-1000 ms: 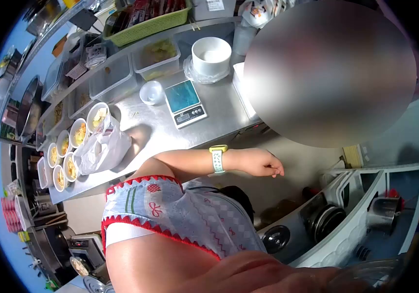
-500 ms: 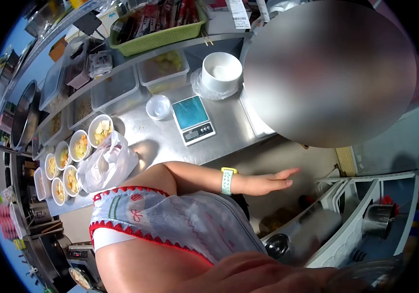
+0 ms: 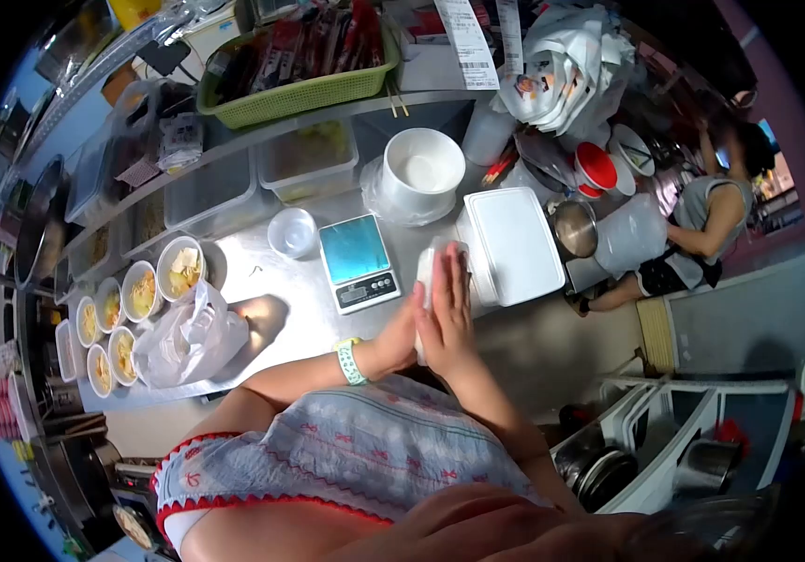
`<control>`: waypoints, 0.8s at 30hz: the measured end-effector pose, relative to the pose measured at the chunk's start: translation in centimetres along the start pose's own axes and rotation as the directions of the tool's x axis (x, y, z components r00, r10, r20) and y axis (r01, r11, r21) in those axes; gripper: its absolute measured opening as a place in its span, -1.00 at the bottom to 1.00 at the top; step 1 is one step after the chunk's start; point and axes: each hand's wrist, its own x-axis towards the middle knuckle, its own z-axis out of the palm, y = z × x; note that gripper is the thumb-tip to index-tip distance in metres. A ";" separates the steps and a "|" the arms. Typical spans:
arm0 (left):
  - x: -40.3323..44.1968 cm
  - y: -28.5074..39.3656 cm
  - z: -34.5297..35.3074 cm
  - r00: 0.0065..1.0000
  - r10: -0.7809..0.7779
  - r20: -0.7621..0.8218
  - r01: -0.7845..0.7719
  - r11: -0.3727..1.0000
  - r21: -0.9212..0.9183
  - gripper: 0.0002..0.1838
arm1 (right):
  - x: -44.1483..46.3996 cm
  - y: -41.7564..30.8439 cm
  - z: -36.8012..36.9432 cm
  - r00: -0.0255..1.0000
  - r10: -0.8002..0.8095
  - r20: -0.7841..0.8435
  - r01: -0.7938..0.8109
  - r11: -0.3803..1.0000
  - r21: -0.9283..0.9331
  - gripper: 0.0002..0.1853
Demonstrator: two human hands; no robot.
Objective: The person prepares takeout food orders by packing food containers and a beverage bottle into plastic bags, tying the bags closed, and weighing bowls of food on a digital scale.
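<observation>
Most of the white item (image 3: 429, 267) is covered between the hands, so its kind cannot be told, and the fingers of the left hand (image 3: 388, 347) are mostly hidden behind it and the right hand (image 3: 449, 328). The scale's (image 3: 357, 251) digits are unreadable; the long receipt (image 3: 468, 47) is cut off by the top edge.

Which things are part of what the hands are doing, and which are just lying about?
In use, it seems:
- thin white piece, material unclear, between left hand and right hand

Apparently lying about:
- white digital scale with blue top
- clear round plastic cup
- green plastic basket
</observation>
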 end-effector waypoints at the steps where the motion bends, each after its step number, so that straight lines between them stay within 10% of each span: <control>1: 1.2 -0.3 -0.5 0.998 0.039 0.049 -0.038 0.999 -0.024 -0.26 | 0.8 0.6 -0.4 1.000 -0.020 0.023 0.020 1.000 0.019 -0.29; 6: 5.0 -0.6 2.2 0.981 0.124 -0.146 -0.111 0.989 0.096 -0.27 | 3.7 6.2 -5.4 0.985 -0.122 0.119 0.122 0.992 0.010 -0.25; 9: 7.7 0.4 1.9 0.965 -0.044 -0.257 0.046 0.999 0.000 -0.35 | 5.2 10.3 -6.7 0.974 0.194 -0.116 -0.170 0.966 0.194 -0.09; 13: 14.9 -4.8 0.7 0.983 0.030 -0.182 0.092 0.776 0.623 -0.44 | 0.1 18.5 -13.0 0.739 0.611 0.282 -0.568 0.342 0.748 -0.36; 15: 16.5 -8.4 6.5 0.954 -0.196 -0.227 0.247 0.943 0.221 -0.50 | -5.0 20.7 -14.2 0.688 0.720 -0.089 -0.537 0.588 0.606 -0.41; 19: 16.3 -15.0 8.3 0.908 -0.418 0.029 0.296 0.690 0.660 -0.48 | -14.7 17.7 -19.7 0.561 0.786 -0.261 -0.594 0.601 0.535 -0.47; 22: 16.8 -19.1 10.3 0.687 -0.724 -0.062 0.650 0.574 0.498 -0.40 | -25.2 19.6 -21.9 0.451 0.715 -0.534 -0.499 0.698 0.513 -0.55; 24: 16.1 -21.3 12.6 0.599 -0.799 -0.054 0.721 0.509 0.470 -0.40 | -35.2 17.1 -28.5 0.140 0.874 -0.465 0.081 0.457 0.886 -0.63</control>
